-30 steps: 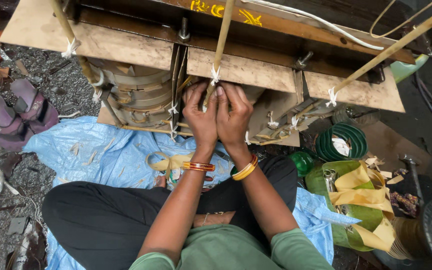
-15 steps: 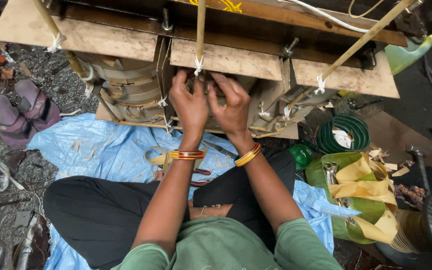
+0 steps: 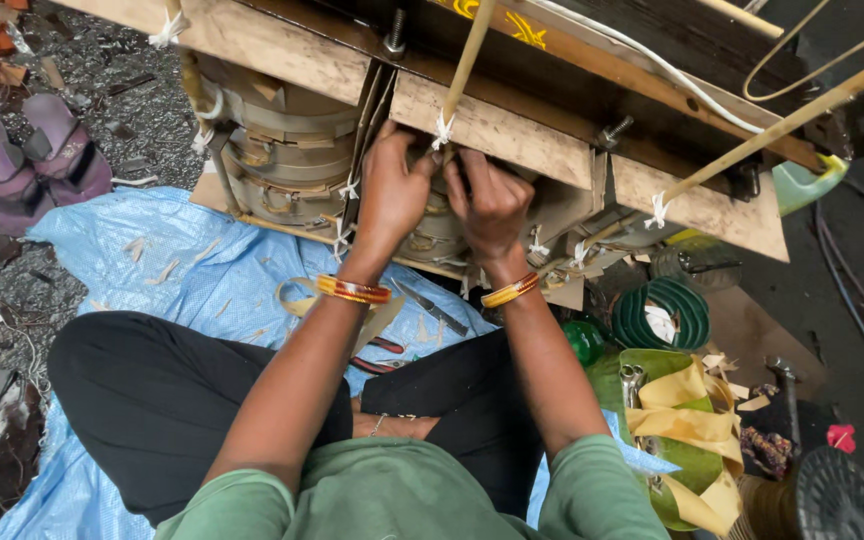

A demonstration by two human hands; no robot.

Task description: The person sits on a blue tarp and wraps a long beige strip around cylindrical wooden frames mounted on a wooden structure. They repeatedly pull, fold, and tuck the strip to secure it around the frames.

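The big transformer (image 3: 512, 130) in front of me runs its long axis left to right across my view, slanting down toward the right, its top cut off by the frame. Its wrapped coils (image 3: 287, 160) stand side by side under wooden boards (image 3: 497, 130); the middle coil is mostly hidden behind my hands. I sit cross-legged on a blue tarp (image 3: 202, 270) on the ground. A thin bamboo stick (image 3: 467, 60) leans up from the white tie (image 3: 442, 128) right above my knuckles. My left hand (image 3: 392, 190) and right hand (image 3: 492, 205) press close together at the middle coil, fingers curled in around something small; what they pinch I cannot tell. Purple sandals (image 3: 27, 155) lie at far left, yellow tape (image 3: 692, 420) in a green bowl at right
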